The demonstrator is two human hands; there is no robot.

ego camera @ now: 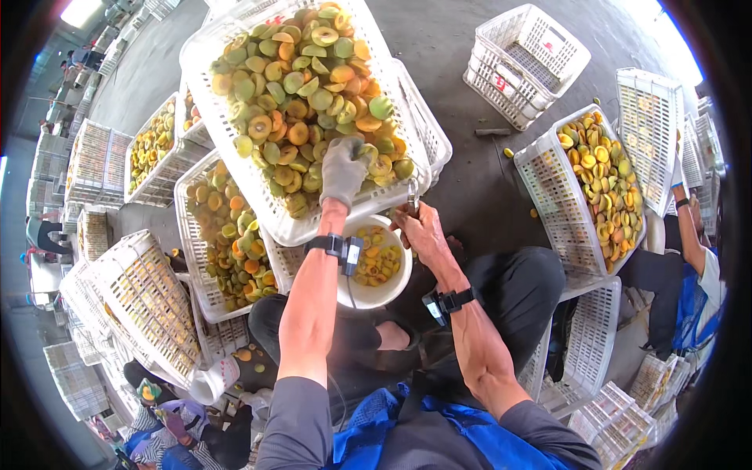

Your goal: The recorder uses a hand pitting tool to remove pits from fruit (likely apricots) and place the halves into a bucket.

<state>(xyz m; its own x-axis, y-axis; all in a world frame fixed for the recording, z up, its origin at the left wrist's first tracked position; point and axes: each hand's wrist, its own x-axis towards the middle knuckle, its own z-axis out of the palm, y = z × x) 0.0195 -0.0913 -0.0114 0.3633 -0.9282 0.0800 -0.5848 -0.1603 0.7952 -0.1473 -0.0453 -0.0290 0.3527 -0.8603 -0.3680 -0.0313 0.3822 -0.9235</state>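
Note:
My left hand (342,170), in a grey-white glove, rests among halved apricots (296,108) in a large white plastic crate (288,232). Its fingers are bent against a greenish fruit half (368,154); whether they grip it is hard to tell. Bare and closed, my right hand (424,230) holds a small metal hand tool (413,197) upright at the crate's near right corner. Most of the tool's handle is hidden in my fist. Below and between both hands stands a white bucket (401,276), with small yellow-orange fruit pieces or stones (376,258) inside.
Another fruit-filled crate (197,288) stands at left, beside a tilted crate (147,311). At right are a full crate (564,217) and an empty crate (523,76) on the concrete floor (435,35). Co-workers sit at right (696,294) and lower left (176,423).

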